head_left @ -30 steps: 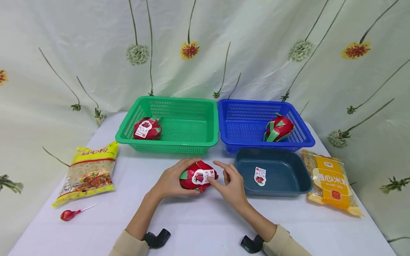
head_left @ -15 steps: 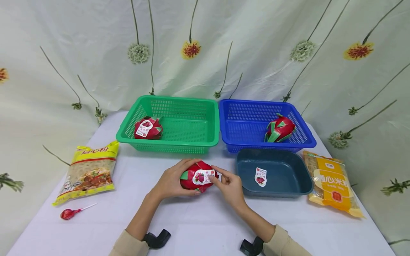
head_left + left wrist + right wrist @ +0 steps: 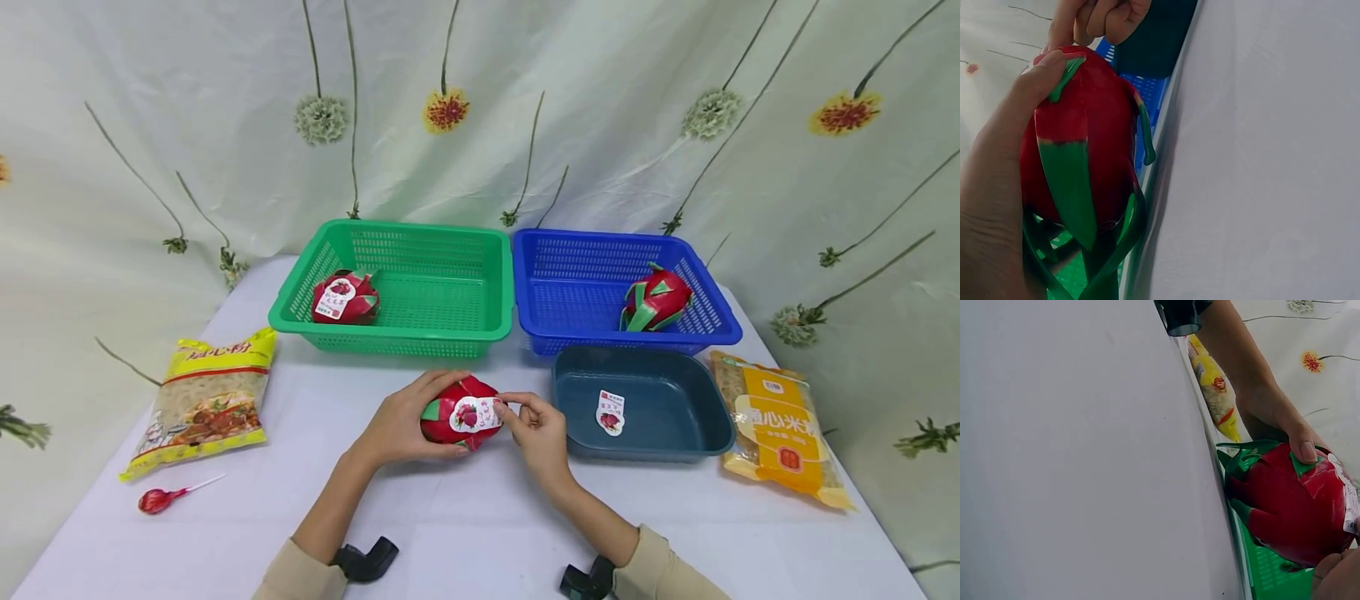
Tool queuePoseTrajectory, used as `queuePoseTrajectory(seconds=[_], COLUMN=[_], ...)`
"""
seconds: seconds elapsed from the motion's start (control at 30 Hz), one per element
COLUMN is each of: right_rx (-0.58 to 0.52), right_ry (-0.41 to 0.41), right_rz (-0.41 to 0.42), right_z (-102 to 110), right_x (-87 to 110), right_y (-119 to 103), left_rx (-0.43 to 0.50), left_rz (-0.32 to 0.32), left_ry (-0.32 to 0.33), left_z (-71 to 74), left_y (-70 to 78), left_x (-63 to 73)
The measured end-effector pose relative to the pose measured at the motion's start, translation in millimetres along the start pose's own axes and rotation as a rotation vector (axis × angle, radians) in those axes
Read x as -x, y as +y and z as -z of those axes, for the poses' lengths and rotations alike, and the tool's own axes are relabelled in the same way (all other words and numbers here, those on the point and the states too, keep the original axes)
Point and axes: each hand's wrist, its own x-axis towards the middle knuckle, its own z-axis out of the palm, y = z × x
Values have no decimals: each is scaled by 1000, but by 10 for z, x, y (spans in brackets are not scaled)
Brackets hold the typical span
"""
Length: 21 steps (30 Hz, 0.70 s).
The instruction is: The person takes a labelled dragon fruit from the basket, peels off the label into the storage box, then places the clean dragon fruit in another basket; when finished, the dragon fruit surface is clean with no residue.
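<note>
A red dragon fruit (image 3: 447,407) with green scales is gripped by my left hand (image 3: 401,423), its thumb on the near side. The left wrist view shows that thumb pressed on a green scale of the dragon fruit (image 3: 1085,131). A white sticker (image 3: 475,414) with a fruit picture and writing sits on the fruit's top. At the sticker's right end, my right hand (image 3: 543,437) has thumb and forefinger together, pinching its edge. In the right wrist view, the sticker (image 3: 1351,501) is seen side-on, with fingertips at its lower end partly cut off by the frame.
Behind stand a green basket (image 3: 390,333) and a blue basket (image 3: 630,340), each with one dragon fruit. A dark tray (image 3: 660,417) with a sticker inside lies right, beside an orange noodle bag (image 3: 783,433). A yellow bag (image 3: 206,400) and a lollipop (image 3: 157,500) lie left.
My right hand has come in from beside the fruit, and its thumb and forefinger have closed on the sticker's right end. The left hand keeps its grip on the dragon fruit.
</note>
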Motion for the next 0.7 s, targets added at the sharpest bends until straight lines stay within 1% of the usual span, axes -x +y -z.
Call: queuePoseTrajectory(seconds=[0.13, 0.37, 0.53, 0.7], right_rx=[-17, 26, 35, 23], right_ry=[2, 19, 2, -23], right_rz=[5, 17, 35, 81], right_z=[1, -8, -6, -5], right_x=[-1, 5, 49, 112], right_y=[-5, -103, -168, -245], left_rx=[-2, -5, 0, 9], left_rz=[5, 37, 44, 29], left_ry=[-8, -23, -16, -19], left_z=[5, 7, -4, -26], left_y=[7, -2, 0, 18], left_x=[0, -9, -7, -11])
